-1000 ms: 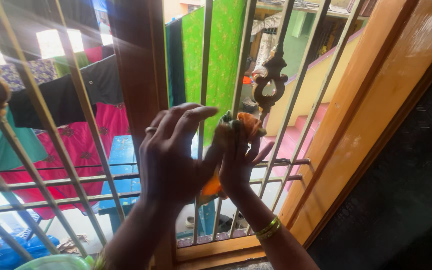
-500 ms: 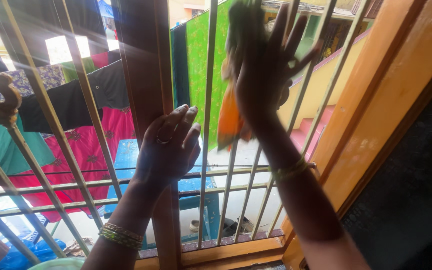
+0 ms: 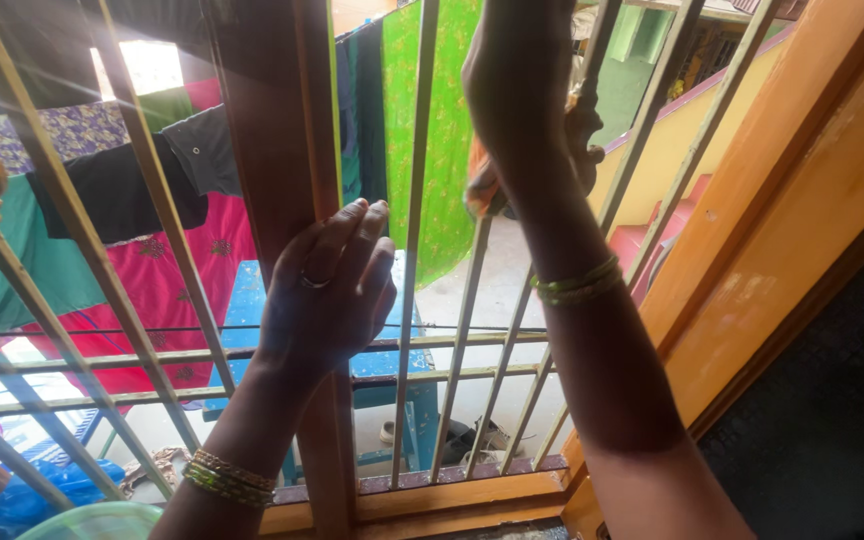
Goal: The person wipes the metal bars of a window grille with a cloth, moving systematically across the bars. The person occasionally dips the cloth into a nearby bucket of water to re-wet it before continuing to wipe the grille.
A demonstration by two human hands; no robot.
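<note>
**Cloth pressed high against the window bars**

Cloth, orange, bunched under the right hand near the top of the picture, against the pale metal bars of the window grille. Only a small orange fold showing below the palm; the rest covered by the hand and wrist. Looks light, soft and limp, likely to sag or slip loose unless kept balled in the palm; best gripped by the gathered middle, not a loose corner. Right hand seen from the back, fingers cut off by the top edge, so how tightly closed cannot be told, though clearly pressing on the cloth. Green-gold bangles on that wrist.

Left hand lower down, fingers loosely curled and mostly extended, resting against the brown wooden post between the grille panels, holding nothing. Ring on one finger.

Hard to make out: a curled ornament on the bar behind the right wrist, mostly hidden. Outside, hanging laundry, green fabric and pink fabric, partly screened by bars.
</note>
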